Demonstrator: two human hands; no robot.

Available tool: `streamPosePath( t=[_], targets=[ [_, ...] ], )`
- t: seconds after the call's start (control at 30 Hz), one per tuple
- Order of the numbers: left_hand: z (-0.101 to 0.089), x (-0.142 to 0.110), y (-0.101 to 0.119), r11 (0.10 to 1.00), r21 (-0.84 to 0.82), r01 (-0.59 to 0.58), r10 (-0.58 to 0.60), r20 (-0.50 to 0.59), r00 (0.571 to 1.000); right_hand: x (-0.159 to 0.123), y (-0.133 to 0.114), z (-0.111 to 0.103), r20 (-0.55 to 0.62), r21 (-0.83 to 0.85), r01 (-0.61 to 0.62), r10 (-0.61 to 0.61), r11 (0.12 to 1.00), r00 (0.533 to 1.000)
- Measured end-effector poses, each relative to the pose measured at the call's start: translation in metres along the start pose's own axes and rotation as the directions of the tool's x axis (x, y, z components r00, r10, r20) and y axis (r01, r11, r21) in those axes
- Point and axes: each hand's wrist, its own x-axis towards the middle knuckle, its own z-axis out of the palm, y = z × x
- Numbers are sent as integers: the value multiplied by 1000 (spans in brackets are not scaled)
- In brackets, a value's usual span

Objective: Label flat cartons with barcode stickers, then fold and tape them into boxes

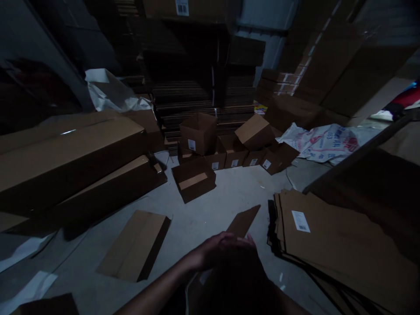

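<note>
Near the bottom middle, a brown cardboard box point(243, 221) is held low in front of me, one flap standing up beyond my fingers. My left hand point(216, 250) reaches across its top, with bent fingers closed on the cardboard. Close against it, my right hand point(248, 245) is at the box's right side, fingers curled at the edge. The hands partly overlap, and deep shadow hides the lower part of the box. On the floor to the left lies a separate closed cardboard box point(134, 245). To the right is a stack of flat cardboard sheets point(337, 236), the top one labelled.
An open box point(194, 180) sits ahead on the floor point(226, 192). Behind it several open boxes point(234, 157) form a row, with others on top. Long cartons point(72, 148) line the left side. A printed white sack point(328, 142) lies at the right.
</note>
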Motion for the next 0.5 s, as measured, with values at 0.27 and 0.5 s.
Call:
streamPosePath(
  t=[0.27,0.5],
  targets=[
    [-28,-28,17,920,390,-40,97,-127,987,23,41,-1,-301,237,-301,364,924,881],
    [-33,-34,23,921,390,11,46,-137,990,76,71,-41,98,500,-601,649,624,754]
  ],
)
